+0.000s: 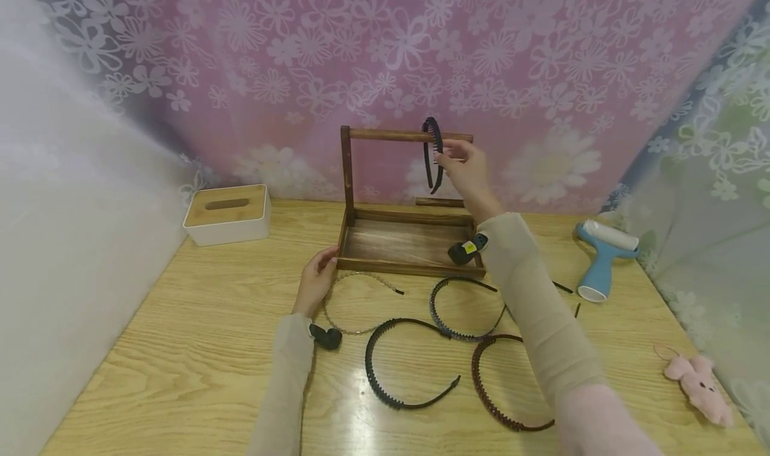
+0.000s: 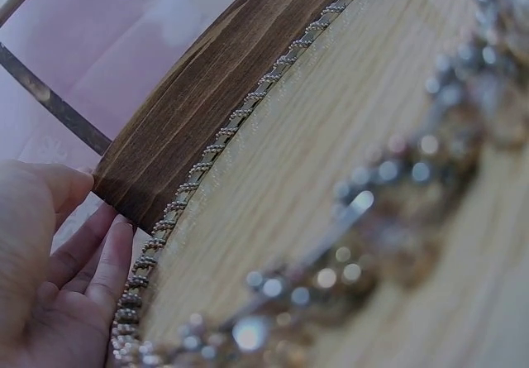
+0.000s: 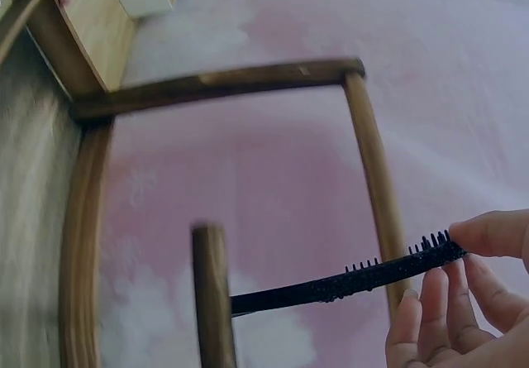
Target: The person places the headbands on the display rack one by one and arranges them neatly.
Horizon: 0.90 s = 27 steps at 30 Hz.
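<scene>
Nearest the head camera, my right sleeve (image 1: 550,309) hides much of the wooden rack's (image 1: 409,267) right end and part of a reddish-brown headband (image 1: 476,376) in front of it. Right hand (image 1: 472,172) pinches a black headband (image 3: 351,282) at the rack's top rail (image 1: 385,134), left hand (image 1: 315,282) grips its front-left corner; a firm brace and light pinch should serve best. Whether the band truly straddles the rail, I cannot confirm.
</scene>
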Available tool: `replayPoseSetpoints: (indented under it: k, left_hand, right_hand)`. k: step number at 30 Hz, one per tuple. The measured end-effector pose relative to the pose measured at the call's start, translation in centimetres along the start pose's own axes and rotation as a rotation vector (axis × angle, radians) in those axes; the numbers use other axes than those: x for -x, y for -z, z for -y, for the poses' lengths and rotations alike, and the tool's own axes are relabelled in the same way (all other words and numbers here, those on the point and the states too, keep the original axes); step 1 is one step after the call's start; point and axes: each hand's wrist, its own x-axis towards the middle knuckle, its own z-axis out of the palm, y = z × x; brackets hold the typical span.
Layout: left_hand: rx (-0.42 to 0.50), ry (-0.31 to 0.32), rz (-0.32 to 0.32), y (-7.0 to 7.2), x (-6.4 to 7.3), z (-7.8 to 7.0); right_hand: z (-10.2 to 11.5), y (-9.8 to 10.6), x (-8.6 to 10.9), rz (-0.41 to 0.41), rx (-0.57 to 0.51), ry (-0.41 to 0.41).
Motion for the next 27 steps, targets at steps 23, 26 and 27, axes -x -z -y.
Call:
replayPoseSetpoints:
  k: [23,26,27]
  left_hand:
    - [-0.036,-0.019,-0.013,-0.2,0.0,0.1]
    - [-0.027,-0.023,-0.012,-0.2,0.1,0.0]
    - [-0.025,-0.024,-0.009,-0.2,0.1,0.0]
  right_hand:
    - [1.3,-10.2,0.3,0.124,-0.028,0.025]
    - [1.8,-10.9,0.4,0.138,-0.028,0.026]
    - [1.9,-11.0,0.4,0.141,-0.022,0.024]
